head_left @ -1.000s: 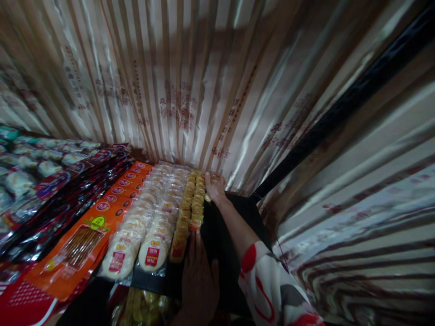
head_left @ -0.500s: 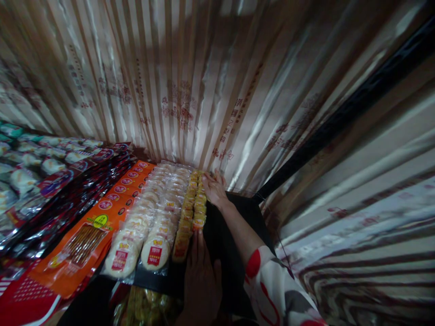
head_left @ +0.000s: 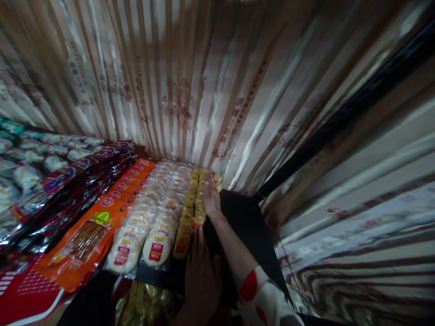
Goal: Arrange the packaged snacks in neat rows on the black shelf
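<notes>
Two narrow rows of small yellow-wrapped snack packets (head_left: 189, 206) lie on a black surface (head_left: 238, 222). My right hand (head_left: 211, 195) rests at the far end of the right-hand row, fingers stretched out and holding nothing. It covers some packets; a few more show just beyond its fingertips. At the near end, my left hand (head_left: 201, 280) lies flat and dark in shadow, its fingertips touching the front packet of that row. To the left lie two rows of clear-wrapped round rice crackers (head_left: 156, 249) with red labels.
Orange snack bags (head_left: 86, 237) overlap left of the crackers, beside dark red glossy packets (head_left: 98, 181) and white packets (head_left: 25, 174). Yellowish wrapped items (head_left: 146, 303) sit below the front edge. A pleated printed curtain (head_left: 183, 104) stands behind; a black pole (head_left: 326, 131) slants at right.
My right hand has moved slightly left and turned over the far end of the yellow row, where more packets now show beside it. My left hand has barely moved.
</notes>
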A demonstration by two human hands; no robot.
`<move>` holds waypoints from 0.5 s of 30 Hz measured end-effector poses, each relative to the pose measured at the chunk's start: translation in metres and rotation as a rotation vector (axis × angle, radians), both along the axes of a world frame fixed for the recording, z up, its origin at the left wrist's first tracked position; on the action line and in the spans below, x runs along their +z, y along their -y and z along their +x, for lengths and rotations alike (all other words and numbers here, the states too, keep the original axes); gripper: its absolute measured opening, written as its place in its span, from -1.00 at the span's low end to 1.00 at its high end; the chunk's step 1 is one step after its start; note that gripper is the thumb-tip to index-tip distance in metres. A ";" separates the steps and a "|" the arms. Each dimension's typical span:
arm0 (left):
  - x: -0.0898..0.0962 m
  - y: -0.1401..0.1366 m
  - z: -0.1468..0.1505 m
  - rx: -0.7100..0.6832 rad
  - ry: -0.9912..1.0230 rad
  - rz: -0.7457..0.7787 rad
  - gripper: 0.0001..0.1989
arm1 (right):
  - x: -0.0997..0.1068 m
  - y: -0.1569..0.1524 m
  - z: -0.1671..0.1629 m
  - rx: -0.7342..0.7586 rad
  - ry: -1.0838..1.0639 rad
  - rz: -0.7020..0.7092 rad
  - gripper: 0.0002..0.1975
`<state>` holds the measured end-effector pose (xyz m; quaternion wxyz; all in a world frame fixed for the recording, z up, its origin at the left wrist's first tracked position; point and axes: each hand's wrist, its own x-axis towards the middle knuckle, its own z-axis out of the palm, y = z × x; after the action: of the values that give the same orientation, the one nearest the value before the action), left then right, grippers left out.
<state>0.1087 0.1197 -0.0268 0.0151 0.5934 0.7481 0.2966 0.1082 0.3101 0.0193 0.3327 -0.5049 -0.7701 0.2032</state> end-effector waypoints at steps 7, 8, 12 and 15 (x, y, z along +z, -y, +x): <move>-0.003 -0.001 0.000 -0.018 0.013 -0.002 -0.37 | 0.004 0.000 0.003 0.020 0.122 -0.073 -0.35; -0.002 -0.001 0.000 -0.016 0.017 0.001 -0.36 | 0.007 0.000 0.004 0.018 0.127 -0.051 -0.36; -0.002 -0.002 0.000 -0.014 0.019 0.008 -0.36 | 0.012 0.008 0.007 0.053 0.170 0.072 -0.38; -0.002 -0.002 -0.001 -0.012 0.028 0.015 -0.37 | 0.008 0.019 0.005 0.105 0.247 0.066 -0.40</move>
<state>0.1080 0.1218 -0.0285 0.0229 0.5940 0.7419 0.3101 0.1137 0.2913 0.0271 0.2407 -0.4740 -0.8368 0.1311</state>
